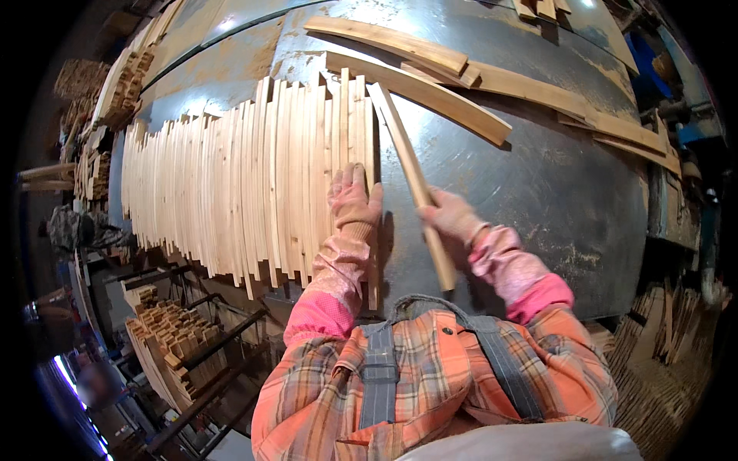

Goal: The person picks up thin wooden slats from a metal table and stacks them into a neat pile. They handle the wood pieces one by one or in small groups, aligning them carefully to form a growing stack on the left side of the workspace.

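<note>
My left hand [354, 198], in a pale work glove, lies flat with its fingers stretched out on the right end of a long row of wooden strips [231, 184]. The strips lie side by side on the metal table, their ends uneven. In my gloved right hand [453, 215] is a single wooden strip [405, 150], gripped around its lower half. It slants from upper left to lower right, with its far end close to the row's right edge. Beyond it, a wider board [430, 98] lies slanted on the table.
More boards [538, 92] lie across the far right of the metal table [538, 223]. Below the table's left edge, cut wood is stacked [173, 338] on a dark metal rack. Further piles [92, 165] stand at far left, and wood pieces [661, 330] lie at lower right.
</note>
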Available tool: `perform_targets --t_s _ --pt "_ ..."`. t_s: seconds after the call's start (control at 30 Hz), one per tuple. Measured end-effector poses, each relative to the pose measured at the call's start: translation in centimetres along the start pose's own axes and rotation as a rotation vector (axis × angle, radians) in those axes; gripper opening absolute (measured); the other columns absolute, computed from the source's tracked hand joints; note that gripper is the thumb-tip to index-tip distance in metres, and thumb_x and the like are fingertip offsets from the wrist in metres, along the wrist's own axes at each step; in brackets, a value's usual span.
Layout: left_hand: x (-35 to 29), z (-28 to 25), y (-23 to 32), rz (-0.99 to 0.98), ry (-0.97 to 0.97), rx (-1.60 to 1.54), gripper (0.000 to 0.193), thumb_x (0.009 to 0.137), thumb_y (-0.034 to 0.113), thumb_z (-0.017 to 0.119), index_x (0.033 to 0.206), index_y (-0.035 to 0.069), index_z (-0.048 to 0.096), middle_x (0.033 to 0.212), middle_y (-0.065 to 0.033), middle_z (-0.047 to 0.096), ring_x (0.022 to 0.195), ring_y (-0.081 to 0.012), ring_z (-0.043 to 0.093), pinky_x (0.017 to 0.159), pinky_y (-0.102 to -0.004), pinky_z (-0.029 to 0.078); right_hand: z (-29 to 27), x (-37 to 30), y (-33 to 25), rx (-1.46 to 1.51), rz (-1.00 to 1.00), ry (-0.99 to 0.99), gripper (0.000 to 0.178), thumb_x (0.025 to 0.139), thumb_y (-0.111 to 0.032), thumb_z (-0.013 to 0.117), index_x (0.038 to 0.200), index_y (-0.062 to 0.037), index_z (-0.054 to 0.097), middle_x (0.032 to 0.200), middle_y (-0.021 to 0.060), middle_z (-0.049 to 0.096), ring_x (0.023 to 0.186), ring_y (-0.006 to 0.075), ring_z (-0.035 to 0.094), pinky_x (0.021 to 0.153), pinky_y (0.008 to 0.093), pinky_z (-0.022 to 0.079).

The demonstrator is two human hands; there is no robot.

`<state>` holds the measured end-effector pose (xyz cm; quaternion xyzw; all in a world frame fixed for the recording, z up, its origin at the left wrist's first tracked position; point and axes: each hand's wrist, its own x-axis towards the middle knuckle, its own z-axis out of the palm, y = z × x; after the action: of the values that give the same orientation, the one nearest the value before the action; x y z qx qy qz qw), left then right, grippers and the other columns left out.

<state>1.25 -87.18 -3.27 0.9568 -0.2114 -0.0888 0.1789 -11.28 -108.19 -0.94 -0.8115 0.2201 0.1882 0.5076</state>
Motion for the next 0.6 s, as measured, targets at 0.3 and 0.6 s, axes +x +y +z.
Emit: perform_targets --t_s 0.3,0.6 --pt "1.6 -2.0 2.8 -0.211 -0.278 -0.027 0.083 0.082 0.045 0.071 0.152 0.008 0.047 0.157 -0.0195 0.045 0.145 -0.0393 0.043 0.123 -0.0518 0.029 -6.6 8.1 -2.9 -0.621 0.067 0.495 0.049 0.081 -0.032 0.079 0.12 -0.0057 0.064 0.121 0.0193 0.069 0.113 0.0416 0.066 0.093 0.0508 0.056" --pt "3.4 -0.8 1.3 -0.338 -0.24 -0.017 0.082 0.087 0.042 0.064 0.156 0.004 0.04 0.158 -0.0221 0.042 0.149 -0.0413 0.034 0.124 -0.0548 0.023 -7.5 6.6 -2.2 -0.396 0.024 0.099 0.035 0.085 -0.021 0.065 0.117 -0.0079 0.071 0.11 0.0218 0.074 0.109 0.0403 0.069 0.091 0.045 0.055"
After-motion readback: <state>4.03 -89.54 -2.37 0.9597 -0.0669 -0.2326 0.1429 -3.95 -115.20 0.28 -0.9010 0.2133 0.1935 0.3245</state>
